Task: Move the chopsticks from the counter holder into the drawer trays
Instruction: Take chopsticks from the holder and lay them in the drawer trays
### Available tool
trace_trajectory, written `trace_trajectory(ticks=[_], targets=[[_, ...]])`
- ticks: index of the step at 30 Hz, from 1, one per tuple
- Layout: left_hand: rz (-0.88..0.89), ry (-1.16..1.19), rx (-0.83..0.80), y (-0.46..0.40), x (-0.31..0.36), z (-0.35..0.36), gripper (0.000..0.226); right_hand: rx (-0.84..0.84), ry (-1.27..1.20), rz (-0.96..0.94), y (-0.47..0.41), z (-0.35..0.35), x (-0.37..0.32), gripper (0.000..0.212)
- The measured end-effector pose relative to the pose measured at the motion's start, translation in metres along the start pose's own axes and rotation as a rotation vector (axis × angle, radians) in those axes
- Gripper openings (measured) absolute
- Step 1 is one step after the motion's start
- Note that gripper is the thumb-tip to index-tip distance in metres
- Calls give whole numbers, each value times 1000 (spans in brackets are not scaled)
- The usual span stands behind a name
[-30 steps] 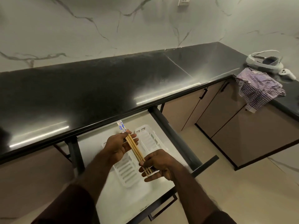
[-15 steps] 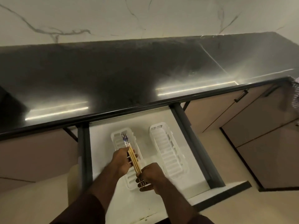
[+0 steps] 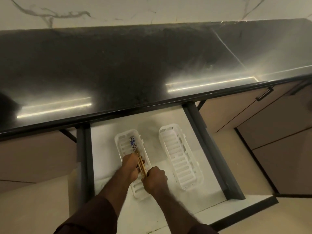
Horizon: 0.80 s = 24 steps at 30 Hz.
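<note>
Item: chopsticks [image 3: 137, 155], one small bundle, wooden, blue-patterned at the far ends. Position: lengthwise over the left tray [image 3: 125, 147], low in the middle of the frame, patterned tips reaching toward the tray's far end. Whether they lay on the slats or hung just above them could not be told.

Item: left hand [image 3: 130, 163]. Grip curled round the middle of the bundle.

Item: right hand [image 3: 156, 179]. Grip pinched on the near ends of the same sticks, just beside the left hand.

Item: right tray [image 3: 177, 156], white, slotted, lower centre-right, nothing in it.

Item: drawer [image 3: 205, 141], pulled out beneath the black table [image 3: 135, 65]. No holder showed on the table within the frame.

Status, as judged: this bundle was being set into the left tray, release not yet made. Any sticks left at the holder lay out of view, so the remainder could not be counted.
</note>
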<state>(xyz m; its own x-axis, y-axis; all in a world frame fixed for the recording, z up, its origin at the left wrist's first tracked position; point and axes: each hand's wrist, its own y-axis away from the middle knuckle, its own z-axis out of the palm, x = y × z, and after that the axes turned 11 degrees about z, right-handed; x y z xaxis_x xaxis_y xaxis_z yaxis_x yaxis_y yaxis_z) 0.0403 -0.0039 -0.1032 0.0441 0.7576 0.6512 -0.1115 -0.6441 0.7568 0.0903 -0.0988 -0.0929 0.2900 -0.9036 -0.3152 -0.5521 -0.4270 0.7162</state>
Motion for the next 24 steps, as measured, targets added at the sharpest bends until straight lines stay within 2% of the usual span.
trace_trajectory(ticks=[11, 24], targets=[[7, -2, 41, 1, -1, 4, 23, 202, 185, -185, 6, 12, 9, 22], [123, -200, 78, 8, -1, 7, 32, 187, 236, -220, 6, 15, 10, 24]])
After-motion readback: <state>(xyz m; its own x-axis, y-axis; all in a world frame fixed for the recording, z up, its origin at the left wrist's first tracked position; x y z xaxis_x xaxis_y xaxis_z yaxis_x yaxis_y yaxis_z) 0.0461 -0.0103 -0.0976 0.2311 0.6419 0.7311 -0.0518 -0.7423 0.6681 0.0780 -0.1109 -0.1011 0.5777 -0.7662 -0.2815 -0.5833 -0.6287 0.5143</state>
